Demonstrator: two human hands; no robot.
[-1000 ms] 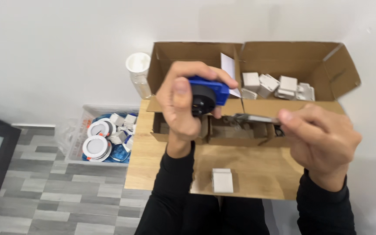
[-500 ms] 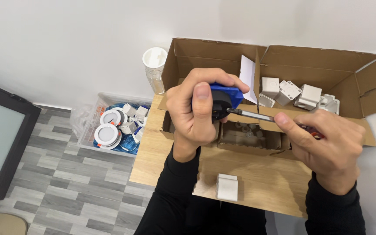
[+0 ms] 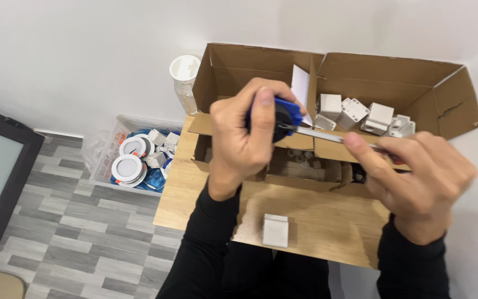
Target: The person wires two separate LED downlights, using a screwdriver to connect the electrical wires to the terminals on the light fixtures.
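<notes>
Two hands are shown raised above a wooden table [image 3: 327, 221], both closed around work held between them. Compared with the views half a second and a second earlier, the left hand [image 3: 247, 135] has kept its wrapped grip on a blue and black part [image 3: 283, 116], while the screwdriver [image 3: 327, 134] in the right hand [image 3: 416, 177] is now seated with its tip against that part; the pairing has been held steady and only the camera has shifted, so the driving work is judged to be in progress. The left wrist is bent inward, thumb uppermost. The right fingers are pinched along the shaft, palm turned down. Behind the hands, an open cardboard box [image 3: 394, 72] holding white blocks is seen. A single white block [image 3: 276, 231] lies on the table, well apart.
</notes>
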